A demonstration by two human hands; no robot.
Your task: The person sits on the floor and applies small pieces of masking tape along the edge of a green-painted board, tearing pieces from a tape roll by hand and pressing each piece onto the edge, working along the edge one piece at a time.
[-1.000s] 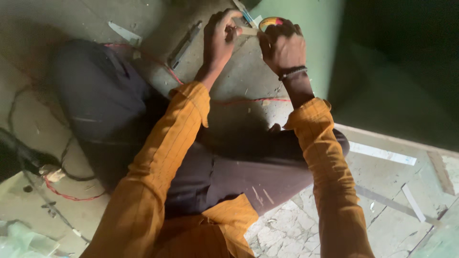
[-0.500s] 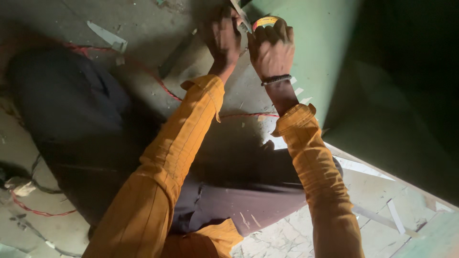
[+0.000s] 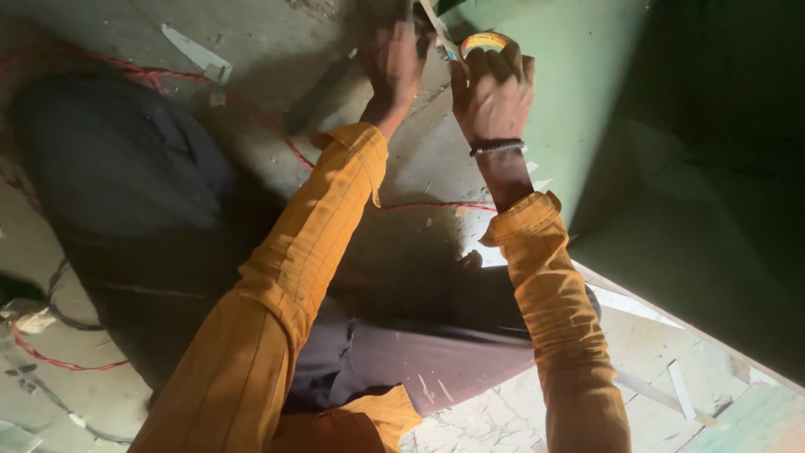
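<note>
The roll of tape [image 3: 485, 42] sits higher and nearer the top edge than a moment ago, yellow and round against the green wall [image 3: 587, 101]. My right hand [image 3: 493, 96] curls tight around it. My left hand [image 3: 392, 63] pinches the loose strip [image 3: 438, 25], above the red wire [image 3: 251, 117].
</note>
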